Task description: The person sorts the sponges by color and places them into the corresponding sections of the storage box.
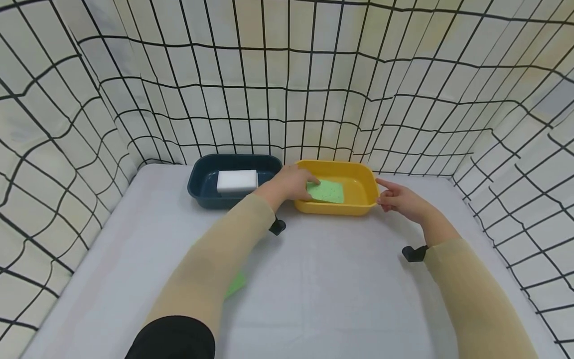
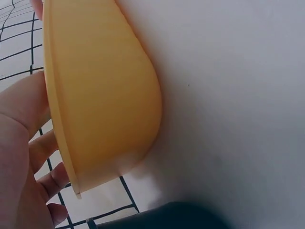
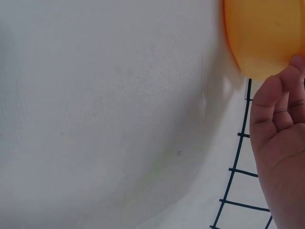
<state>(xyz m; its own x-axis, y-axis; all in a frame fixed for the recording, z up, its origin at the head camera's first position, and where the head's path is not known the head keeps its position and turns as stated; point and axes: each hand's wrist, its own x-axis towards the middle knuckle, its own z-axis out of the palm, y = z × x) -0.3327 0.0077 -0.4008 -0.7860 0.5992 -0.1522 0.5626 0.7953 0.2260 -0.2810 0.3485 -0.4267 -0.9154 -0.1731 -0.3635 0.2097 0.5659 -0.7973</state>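
Observation:
A yellow plastic tub (image 1: 358, 205) stands near the back of the table. My left hand (image 1: 293, 182) reaches over its left rim and pinches the left end of a speckled light-green sponge (image 1: 331, 191) inside. In the left wrist view, the tub's wall (image 2: 102, 95) hides the fingertips and the sponge. At the tub's right end is my right hand (image 1: 401, 200), index finger straight against the rim and the other fingers bent. The right wrist view shows those bent fingers (image 3: 268, 98) beside the tub's outer wall (image 3: 259, 38).
A dark blue tub (image 1: 211, 202) stands left of the yellow one, holding a white rectangular block (image 1: 236, 181). Another green piece (image 1: 236, 284) lies on the white-covered table (image 1: 341, 289), partly hidden under my left forearm. Black wire mesh (image 1: 287, 89) encloses the back and sides.

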